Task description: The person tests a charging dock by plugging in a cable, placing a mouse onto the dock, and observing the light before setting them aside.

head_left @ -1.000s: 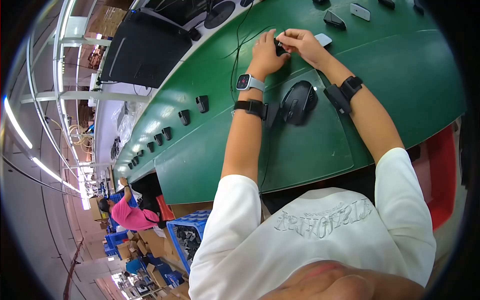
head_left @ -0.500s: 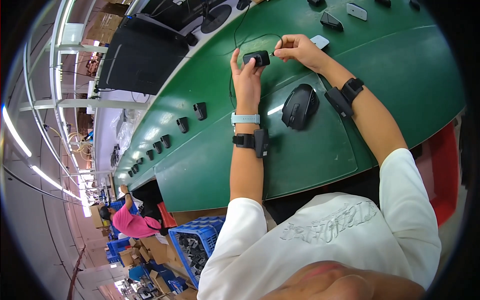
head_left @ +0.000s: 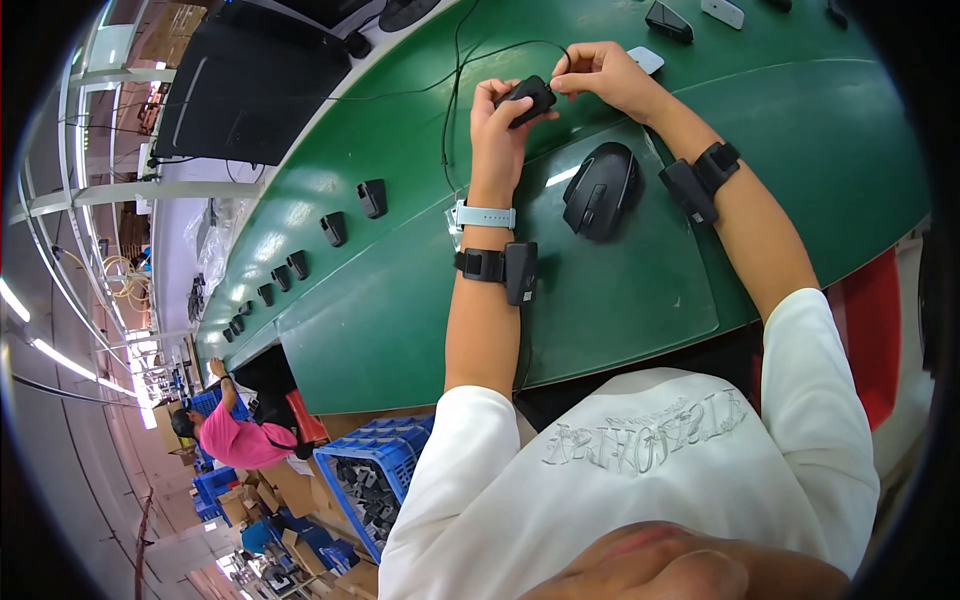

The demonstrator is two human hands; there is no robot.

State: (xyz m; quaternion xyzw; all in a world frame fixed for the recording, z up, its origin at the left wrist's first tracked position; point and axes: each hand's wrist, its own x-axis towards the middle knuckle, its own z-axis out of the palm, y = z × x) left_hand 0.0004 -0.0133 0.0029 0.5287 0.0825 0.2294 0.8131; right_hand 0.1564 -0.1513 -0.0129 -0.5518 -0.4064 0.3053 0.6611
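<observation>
Beyond the black computer mouse [head_left: 602, 190], on its far left side, we hold a small black device [head_left: 533, 100] above the green table [head_left: 820, 150], our left hand [head_left: 497, 125] clamped around it with the thumb across its face. Our right hand [head_left: 600, 80], directly beyond the mouse, pinches the end of a thin black cable [head_left: 545, 42] between thumb and fingertips, close beside the device; whether the plug is seated, we cannot tell. Our two hands are near each other but apart. A white device [head_left: 646, 61] lies past the mouse on its far right side, just beside our right hand. Well to the left of the mouse, small black pieces [head_left: 372, 198] line the table in a row. Further off, left of the mouse and on our side, sits a blue crate [head_left: 400, 455] of dark parts, with a co-worker in pink [head_left: 245, 440] beyond it.
</observation>
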